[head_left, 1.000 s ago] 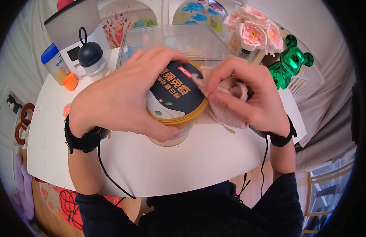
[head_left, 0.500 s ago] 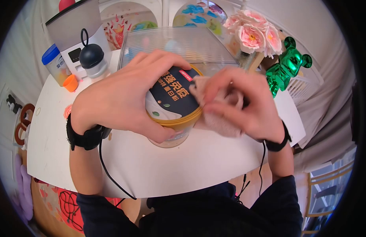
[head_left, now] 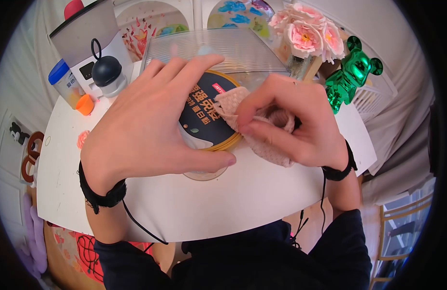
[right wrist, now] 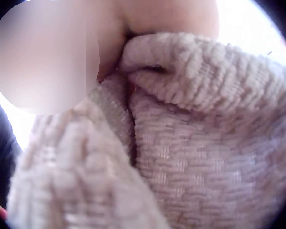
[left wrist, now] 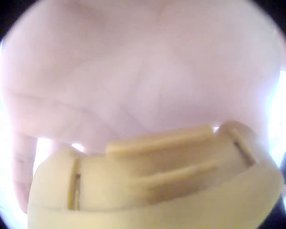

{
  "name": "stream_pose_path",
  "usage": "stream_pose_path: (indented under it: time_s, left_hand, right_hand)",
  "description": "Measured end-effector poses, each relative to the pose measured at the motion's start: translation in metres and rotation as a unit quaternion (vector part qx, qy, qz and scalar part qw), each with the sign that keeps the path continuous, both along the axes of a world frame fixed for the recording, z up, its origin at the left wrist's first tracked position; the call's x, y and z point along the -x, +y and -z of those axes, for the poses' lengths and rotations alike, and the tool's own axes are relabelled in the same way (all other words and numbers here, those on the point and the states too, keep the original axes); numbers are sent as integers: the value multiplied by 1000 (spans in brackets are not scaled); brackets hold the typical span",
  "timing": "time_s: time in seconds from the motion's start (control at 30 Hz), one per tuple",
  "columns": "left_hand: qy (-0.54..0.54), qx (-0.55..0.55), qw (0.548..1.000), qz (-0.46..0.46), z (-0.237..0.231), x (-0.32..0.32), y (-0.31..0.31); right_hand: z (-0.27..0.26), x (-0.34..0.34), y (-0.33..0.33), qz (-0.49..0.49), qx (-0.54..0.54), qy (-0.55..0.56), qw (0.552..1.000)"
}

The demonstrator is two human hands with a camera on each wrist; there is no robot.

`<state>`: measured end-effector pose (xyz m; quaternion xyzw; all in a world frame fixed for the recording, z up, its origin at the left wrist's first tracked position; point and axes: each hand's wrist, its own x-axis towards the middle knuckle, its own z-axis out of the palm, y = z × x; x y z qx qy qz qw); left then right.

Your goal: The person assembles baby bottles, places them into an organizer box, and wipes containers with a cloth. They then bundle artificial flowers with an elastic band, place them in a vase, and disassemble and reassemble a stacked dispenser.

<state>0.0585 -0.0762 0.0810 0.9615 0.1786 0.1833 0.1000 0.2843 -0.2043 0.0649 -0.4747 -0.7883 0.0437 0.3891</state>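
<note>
A round tub with a black lid face (head_left: 204,113) and yellow rim stands on the white table (head_left: 262,193). My left hand (head_left: 141,121) is spread around its left side, thumb straight across the near rim and fingers reaching past the far rim. In the left wrist view, the palm (left wrist: 133,71) is close over the yellow rim (left wrist: 181,191). My right hand (head_left: 300,121) pinches a bunched pale pink cloth (head_left: 233,101), a flap of which lies over the right part of the lid. The right wrist view shows the textured cloth (right wrist: 195,157) folded under the fingers.
A ribbed clear box (head_left: 223,43) stands behind the tub. To the left are a dark-capped bottle (head_left: 107,72), a blue-lidded jar (head_left: 64,82) and an orange cup (head_left: 85,105). Pink flowers (head_left: 308,36) and a shiny green bear figure (head_left: 349,77) stand at the right.
My left hand's fingers and thumb have spread wider and loosened around the tub. The cloth's flap has moved left, farther over the lid, with my right hand.
</note>
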Motion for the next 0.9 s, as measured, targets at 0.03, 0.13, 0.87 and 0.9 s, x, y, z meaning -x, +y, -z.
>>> stream_pose_path:
  time_s: [0.03, 0.13, 0.87, 0.9]
  left_hand:
    - [-11, -6, 1000, 3, 0, 0, 0]
    - [-22, 0, 1000, 21, 4, 1, 6]
    - [19, 80, 984, 160, 2, 13, 28]
    - [1, 79, 986, 147, 3, 13, 26]
  right_hand:
    - [0, -2, 2, 0, 0, -1, 1000]
    - [1, -13, 14, 3, 10, 37, 999]
    - [5, -26, 41, 62, -90, 70, 992]
    - [2, -20, 36, 57, -86, 74, 992]
